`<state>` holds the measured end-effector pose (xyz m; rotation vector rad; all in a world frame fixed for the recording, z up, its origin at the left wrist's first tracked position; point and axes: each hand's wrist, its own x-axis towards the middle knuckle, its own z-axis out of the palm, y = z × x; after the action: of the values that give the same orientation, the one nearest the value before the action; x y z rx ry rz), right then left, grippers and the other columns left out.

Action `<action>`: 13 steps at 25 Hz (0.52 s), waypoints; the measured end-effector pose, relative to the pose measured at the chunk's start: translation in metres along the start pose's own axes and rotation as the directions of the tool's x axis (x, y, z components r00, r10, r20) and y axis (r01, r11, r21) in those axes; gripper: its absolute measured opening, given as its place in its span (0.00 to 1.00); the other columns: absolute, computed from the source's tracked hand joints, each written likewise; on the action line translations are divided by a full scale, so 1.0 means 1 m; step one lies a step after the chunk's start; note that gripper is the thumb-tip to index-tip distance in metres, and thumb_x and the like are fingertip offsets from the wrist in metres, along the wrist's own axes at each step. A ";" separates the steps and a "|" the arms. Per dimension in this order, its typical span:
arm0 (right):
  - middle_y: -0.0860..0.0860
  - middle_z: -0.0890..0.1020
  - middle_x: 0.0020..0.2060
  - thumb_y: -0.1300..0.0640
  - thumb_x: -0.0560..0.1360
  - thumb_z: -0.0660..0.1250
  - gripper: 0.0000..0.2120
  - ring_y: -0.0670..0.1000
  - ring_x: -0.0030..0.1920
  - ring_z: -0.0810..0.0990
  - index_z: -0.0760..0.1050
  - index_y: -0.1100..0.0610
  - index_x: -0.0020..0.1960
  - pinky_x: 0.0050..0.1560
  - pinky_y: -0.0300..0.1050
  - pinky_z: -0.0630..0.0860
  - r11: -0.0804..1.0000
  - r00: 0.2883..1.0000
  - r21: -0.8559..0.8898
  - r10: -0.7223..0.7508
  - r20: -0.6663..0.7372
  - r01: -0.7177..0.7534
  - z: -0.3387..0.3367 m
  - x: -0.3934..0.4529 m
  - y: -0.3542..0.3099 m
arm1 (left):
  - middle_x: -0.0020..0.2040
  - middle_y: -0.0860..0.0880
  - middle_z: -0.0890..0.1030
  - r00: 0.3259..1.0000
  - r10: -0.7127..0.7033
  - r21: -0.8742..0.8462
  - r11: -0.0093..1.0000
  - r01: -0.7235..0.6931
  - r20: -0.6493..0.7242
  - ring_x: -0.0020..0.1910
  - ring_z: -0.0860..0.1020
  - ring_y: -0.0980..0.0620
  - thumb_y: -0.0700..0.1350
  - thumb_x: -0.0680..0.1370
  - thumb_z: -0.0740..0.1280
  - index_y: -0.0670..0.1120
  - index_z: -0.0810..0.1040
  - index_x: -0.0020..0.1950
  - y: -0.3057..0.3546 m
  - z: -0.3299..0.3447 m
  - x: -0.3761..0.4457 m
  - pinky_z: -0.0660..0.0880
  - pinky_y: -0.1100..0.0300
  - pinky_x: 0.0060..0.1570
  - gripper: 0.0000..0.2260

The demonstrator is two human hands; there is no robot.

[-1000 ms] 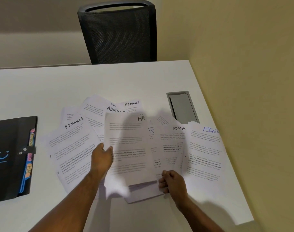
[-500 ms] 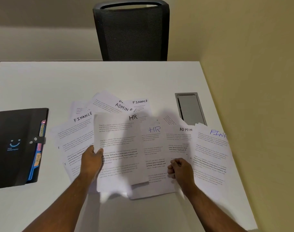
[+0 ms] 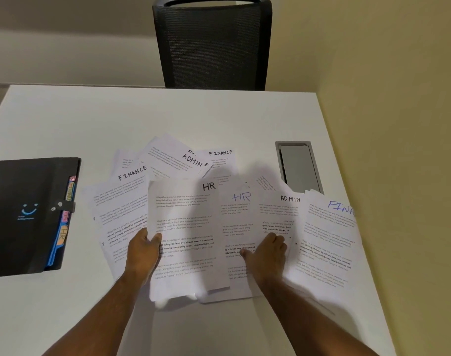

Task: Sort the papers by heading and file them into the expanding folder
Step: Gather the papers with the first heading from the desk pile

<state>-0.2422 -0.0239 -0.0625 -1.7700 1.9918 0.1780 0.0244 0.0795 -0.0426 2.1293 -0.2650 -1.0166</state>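
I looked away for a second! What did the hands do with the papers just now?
The left hand keeps gripping the black-headed HR sheet and has drawn it leftward, uncovering the blue-headed HR sheet beneath. The right hand, curled at that sheet's lower edge before, now lies flatter, resting higher on the papers. The expanding folder, still closed, and the other FINANCE and ADMIN sheets stayed put.

Single head-worn wide-angle view, looking forward and down onto the white rectangular tabletop [image 3: 65, 119] from its near edge. Close range: both forearms enter from the bottom. Black mesh office chair [image 3: 211, 44] beyond the tabletop's far edge.
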 end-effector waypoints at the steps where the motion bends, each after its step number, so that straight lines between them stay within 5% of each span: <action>1: 0.56 0.71 0.64 0.38 0.69 0.78 0.40 0.56 0.64 0.72 0.64 0.60 0.67 0.63 0.50 0.75 1.000 1.000 0.002 0.002 -0.007 -0.002 0.002 -0.001 -0.001 | 0.46 0.43 0.84 1.000 -0.001 0.008 1.000 0.001 -0.001 0.44 0.84 0.40 0.43 0.83 0.65 0.52 0.76 0.48 -0.001 0.000 -0.001 0.83 0.43 0.45 0.06; 13: 0.56 0.75 0.62 0.48 0.68 0.82 0.39 0.58 0.63 0.76 0.64 0.60 0.68 0.63 0.53 0.77 0.986 0.996 0.145 0.079 0.031 -0.083 -0.002 0.006 -0.008 | 0.43 0.40 0.84 0.999 -0.035 -0.037 0.999 0.036 0.026 0.34 0.80 0.46 0.42 0.83 0.65 0.44 0.79 0.51 -0.015 0.001 -0.011 0.77 0.54 0.36 0.04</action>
<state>-0.2358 -0.0310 -0.0614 -1.5899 2.0069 0.0779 0.0146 0.0942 -0.0472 2.0957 -0.2193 -1.0621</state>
